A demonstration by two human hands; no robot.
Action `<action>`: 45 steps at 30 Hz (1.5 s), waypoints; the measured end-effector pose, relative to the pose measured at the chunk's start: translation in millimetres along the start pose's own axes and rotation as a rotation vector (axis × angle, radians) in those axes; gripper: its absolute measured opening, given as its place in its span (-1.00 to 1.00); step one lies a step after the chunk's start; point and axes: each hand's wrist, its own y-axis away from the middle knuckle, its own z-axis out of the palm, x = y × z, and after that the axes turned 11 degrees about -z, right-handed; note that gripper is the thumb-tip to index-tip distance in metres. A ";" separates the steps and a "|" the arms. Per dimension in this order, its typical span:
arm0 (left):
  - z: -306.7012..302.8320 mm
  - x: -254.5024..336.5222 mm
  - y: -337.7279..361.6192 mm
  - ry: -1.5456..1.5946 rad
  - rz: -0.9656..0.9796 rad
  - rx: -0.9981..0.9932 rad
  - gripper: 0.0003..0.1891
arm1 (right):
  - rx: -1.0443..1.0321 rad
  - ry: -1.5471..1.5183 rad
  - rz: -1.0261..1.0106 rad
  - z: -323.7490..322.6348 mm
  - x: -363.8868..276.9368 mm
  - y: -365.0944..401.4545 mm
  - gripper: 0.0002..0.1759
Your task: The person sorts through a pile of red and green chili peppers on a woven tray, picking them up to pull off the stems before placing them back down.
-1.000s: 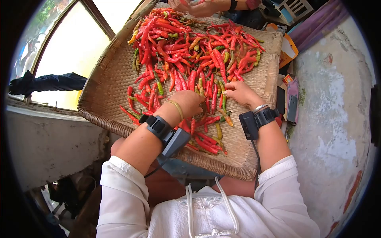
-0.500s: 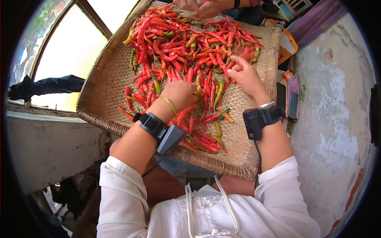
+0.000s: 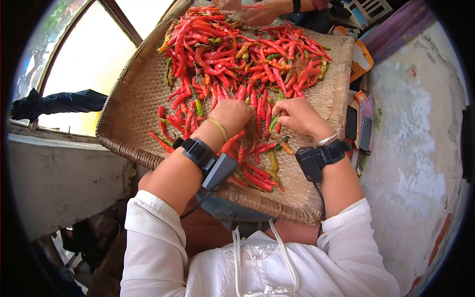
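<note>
Many red chili peppers, with some green and yellowish ones among them, are heaped in a woven basket tray. My left hand is closed low over the middle of the peppers, palm down. Its fingertips are partly hidden, so I cannot make out what they hold. To its right, my right hand has its thumb and fingers pinched on a green chili pepper. Several red and yellowish peppers lie loose below my hands, toward the tray's near edge.
Another person's hands are over the far end of the tray. A window and a dark cloth bundle are at the left. Along the right stand a rough wall, an orange item and a phone.
My right hand has come down and left from the right side of the heap, closing on a green chili pepper near my left hand. My left hand has shifted slightly right.
</note>
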 end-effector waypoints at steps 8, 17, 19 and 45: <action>-9.3 -15.8 -2.1 0.269 0.017 -0.017 -0.85 | 0.733 -0.527 0.096 -11.9 8.9 -2.3 -0.67; -27.7 11.1 9.0 0.658 0.308 0.216 -0.77 | 0.285 -0.827 0.090 1.6 -19.4 -5.1 -0.77; -26.8 10.8 8.5 0.702 0.338 0.238 -0.80 | 0.268 -0.772 0.131 -7.2 -18.6 -2.9 -0.78; 10.6 -6.8 -8.1 0.280 0.022 -0.034 -0.83 | -0.309 -0.003 0.035 38.4 -12.2 -3.7 -0.70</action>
